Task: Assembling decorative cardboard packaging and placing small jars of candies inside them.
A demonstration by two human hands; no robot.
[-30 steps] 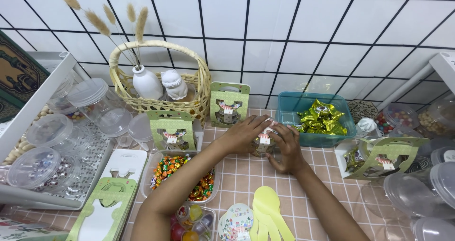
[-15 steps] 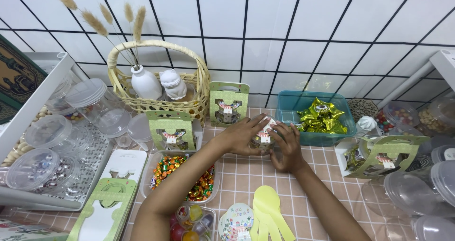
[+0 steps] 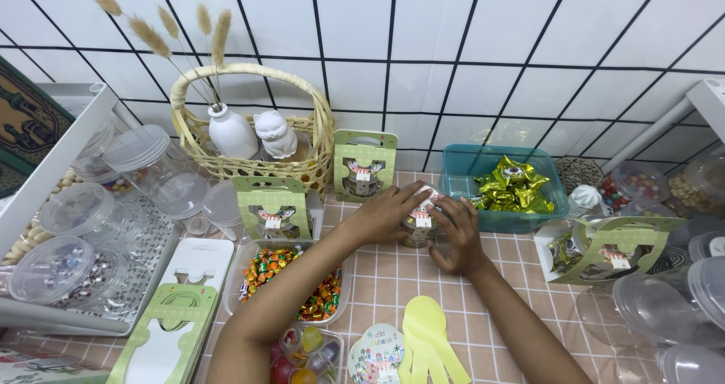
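Both hands meet on a small clear jar [image 3: 418, 225] standing on the pink tiled table [image 3: 385, 274], just in front of the teal plastic tub [image 3: 461, 174]. The left hand [image 3: 387, 214] lies curled over the jar's near-left side, fingers wrapped on it; the right hand [image 3: 455, 233] cups its right side, fingers bent around it. The jar carries a small printed label; its contents cannot be made out. The teal plastic tub holds a heap of gold foil-wrapped sweets [image 3: 512, 188]. To the left of the tub stands a green card sleeve [image 3: 365, 165] enclosing another jar, and further left a woven basket [image 3: 313, 138] holds a white vase [image 3: 232, 133] with dried stems and a white cat figurine [image 3: 276, 135]. Forward and left of the tub, a clear tray [image 3: 291, 282] is filled with mixed orange, green and red wrapped candies. To the right of the tub, a second green sleeve [image 3: 615, 248] wraps a jar, with empty clear lidded containers [image 3: 664, 297] beside it.
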